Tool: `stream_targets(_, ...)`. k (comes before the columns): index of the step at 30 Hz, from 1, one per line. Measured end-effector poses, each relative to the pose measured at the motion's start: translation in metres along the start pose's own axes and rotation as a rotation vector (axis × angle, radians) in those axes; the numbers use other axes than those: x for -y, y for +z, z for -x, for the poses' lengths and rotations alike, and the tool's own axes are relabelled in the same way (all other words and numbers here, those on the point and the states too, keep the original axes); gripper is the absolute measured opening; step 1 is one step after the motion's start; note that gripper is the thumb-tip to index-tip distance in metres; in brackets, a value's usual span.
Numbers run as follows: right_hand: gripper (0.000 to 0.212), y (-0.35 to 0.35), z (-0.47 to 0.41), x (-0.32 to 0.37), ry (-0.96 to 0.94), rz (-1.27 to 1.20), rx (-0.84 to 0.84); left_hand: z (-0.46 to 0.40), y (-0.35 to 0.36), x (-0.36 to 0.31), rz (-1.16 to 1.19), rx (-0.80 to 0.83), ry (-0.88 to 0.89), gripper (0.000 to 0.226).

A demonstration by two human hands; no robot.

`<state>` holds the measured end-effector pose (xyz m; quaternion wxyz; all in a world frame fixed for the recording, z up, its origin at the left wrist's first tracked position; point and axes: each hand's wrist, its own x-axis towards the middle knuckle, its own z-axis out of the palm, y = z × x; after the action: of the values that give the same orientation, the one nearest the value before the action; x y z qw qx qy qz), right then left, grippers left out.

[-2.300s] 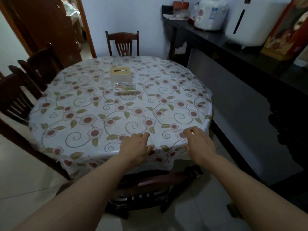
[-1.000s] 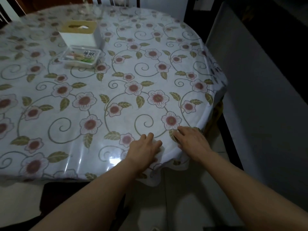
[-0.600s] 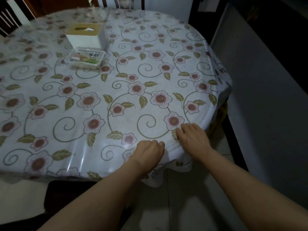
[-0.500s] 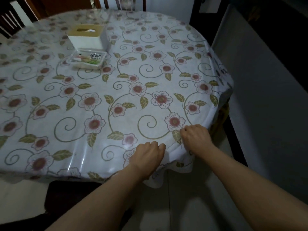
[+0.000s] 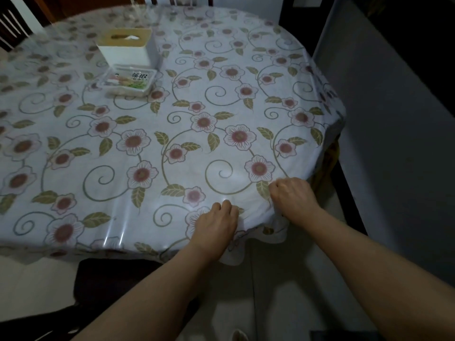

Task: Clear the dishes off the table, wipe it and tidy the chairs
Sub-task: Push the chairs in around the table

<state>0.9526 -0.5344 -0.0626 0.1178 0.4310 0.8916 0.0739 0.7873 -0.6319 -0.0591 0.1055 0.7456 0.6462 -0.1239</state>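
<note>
A round table carries a glossy flowered tablecloth [image 5: 172,134] under a clear film. At the near right rim, my left hand [image 5: 216,225] has its fingers curled into the cloth's edge. My right hand [image 5: 293,200] grips the same edge a little further right, knuckles up, with the cloth bunched below it. A white tissue box [image 5: 128,48] with a tan lid stands at the far left. A small clear plastic packet box [image 5: 130,81] lies just in front of it.
A dark chair seat [image 5: 108,281] is tucked under the near edge. More chair backs [image 5: 14,23] show at the far left and one at the far top. A dark sideboard [image 5: 394,99] runs close along the right. Pale tiled floor lies below.
Both hands went from lying flat on the cloth's rim to curling their fingers round its edge. The right hand closed into a fist on it. The view shifted slightly.
</note>
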Motion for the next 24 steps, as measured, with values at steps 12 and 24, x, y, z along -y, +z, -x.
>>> stream_targets(12,0.044,0.024,0.023,0.013,0.08,-0.026,0.019,0.019,0.013,0.02,0.098,-0.105,0.128,0.05)
stream_targets(24,0.072,0.0,0.039,0.042,0.028,-0.12,0.21,0.042,0.008,0.024,0.071,0.139,0.043,0.062)
